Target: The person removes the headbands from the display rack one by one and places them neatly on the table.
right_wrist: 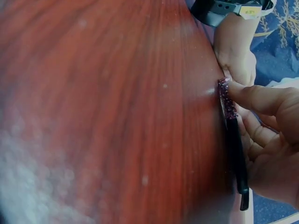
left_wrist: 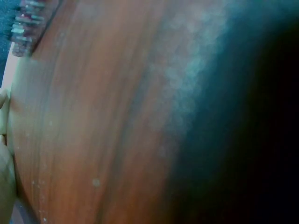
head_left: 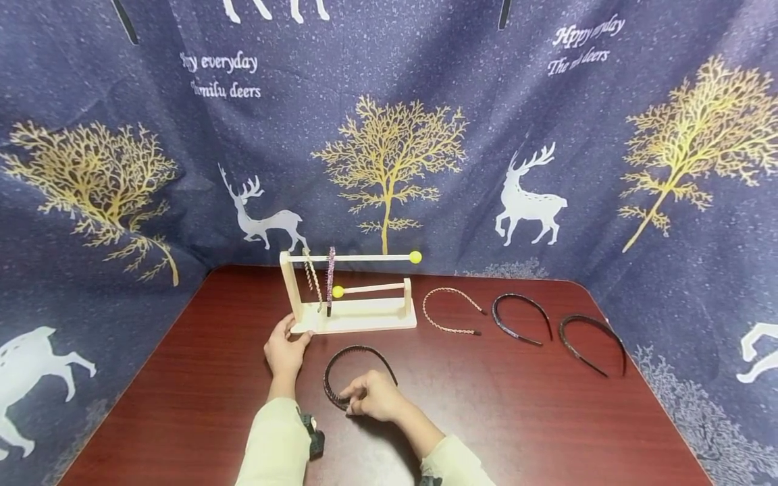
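Observation:
In the head view my left hand (head_left: 284, 351) grips the front left corner of a pale wooden stand (head_left: 365, 324), thumb along its front edge. My right hand (head_left: 379, 398) pinches a dark headband (head_left: 358, 349) low over the table in front of the stand. Up close in the right wrist view, the headband (right_wrist: 229, 107) shows purple glitter and a black end between thumb and fingers. A braided beige headband (head_left: 313, 280) and a purple glittery headband (head_left: 331, 273) hang on the stand's upper bar (head_left: 371, 258). The left wrist view catches only the edge of a hand (left_wrist: 5, 182).
To the stand's right lie a beige braided headband (head_left: 450, 330), a dark glittery headband (head_left: 507, 329) and a black headband (head_left: 583, 361) on the reddish-brown table (head_left: 486, 418). The stand's shorter lower bar (head_left: 371, 289) ends in a yellow ball (head_left: 338, 291). Behind hangs a blue patterned cloth (head_left: 425, 67).

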Demonstrator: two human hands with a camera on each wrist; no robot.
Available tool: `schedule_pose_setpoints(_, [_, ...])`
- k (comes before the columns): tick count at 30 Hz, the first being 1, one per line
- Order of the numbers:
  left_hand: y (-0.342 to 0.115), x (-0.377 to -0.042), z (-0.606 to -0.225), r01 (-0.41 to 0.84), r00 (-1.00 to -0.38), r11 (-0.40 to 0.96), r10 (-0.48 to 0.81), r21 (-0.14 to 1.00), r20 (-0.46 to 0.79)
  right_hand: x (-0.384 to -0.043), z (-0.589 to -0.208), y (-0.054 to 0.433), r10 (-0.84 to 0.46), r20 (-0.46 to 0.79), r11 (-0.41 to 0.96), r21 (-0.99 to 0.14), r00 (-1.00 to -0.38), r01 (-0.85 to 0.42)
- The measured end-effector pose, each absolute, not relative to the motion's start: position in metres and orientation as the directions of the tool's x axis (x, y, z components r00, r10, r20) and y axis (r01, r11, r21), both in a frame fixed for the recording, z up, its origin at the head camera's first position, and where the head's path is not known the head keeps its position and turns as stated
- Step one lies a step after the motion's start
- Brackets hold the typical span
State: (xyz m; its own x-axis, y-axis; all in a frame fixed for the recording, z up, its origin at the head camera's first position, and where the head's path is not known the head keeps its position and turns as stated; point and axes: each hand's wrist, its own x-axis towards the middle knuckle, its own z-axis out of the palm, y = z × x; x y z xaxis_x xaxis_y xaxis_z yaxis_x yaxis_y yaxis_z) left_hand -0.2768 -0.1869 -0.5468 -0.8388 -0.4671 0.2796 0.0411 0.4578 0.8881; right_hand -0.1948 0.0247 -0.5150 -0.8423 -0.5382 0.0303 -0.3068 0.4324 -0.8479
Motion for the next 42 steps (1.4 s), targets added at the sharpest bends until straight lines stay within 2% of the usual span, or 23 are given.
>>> schedule_pose_setpoints(7, [-0.188,-0.276,-0.547,0.021,-0.842,0.457,-0.471,0.889,0.262,-0.195,-0.516,0.024,-0.552,0.014,0.395,-0.876,-0.833,-0.277])
schedule_pose_setpoints(11, [-0.187,-0.277,-0.546,0.026,-0.842,0.448,-0.472,0.893,0.262,-0.200,-0.511,0.028,-0.563,0.074,0.331,-0.893,-0.823,-0.306])
schedule_pose_setpoints(16, [-0.185,-0.278,-0.542,0.030,-0.839,0.438,-0.478,0.899,0.261,-0.213,-0.494,0.035,-0.513,0.151,0.313,-0.883,-0.845,-0.349])
schedule_pose_setpoints(26, [-0.186,-0.277,-0.543,0.015,-0.845,0.438,-0.476,0.899,0.246,-0.227,-0.438,0.036,-0.444,0.205,0.175,-0.935,-0.872,-0.308])
schedule_pose_setpoints(42, [-0.187,-0.277,-0.545,0.032,-0.845,0.434,-0.469,0.900,0.257,-0.263,-0.420,0.013,-0.387,0.224,0.054,-0.963,-0.894,-0.265])
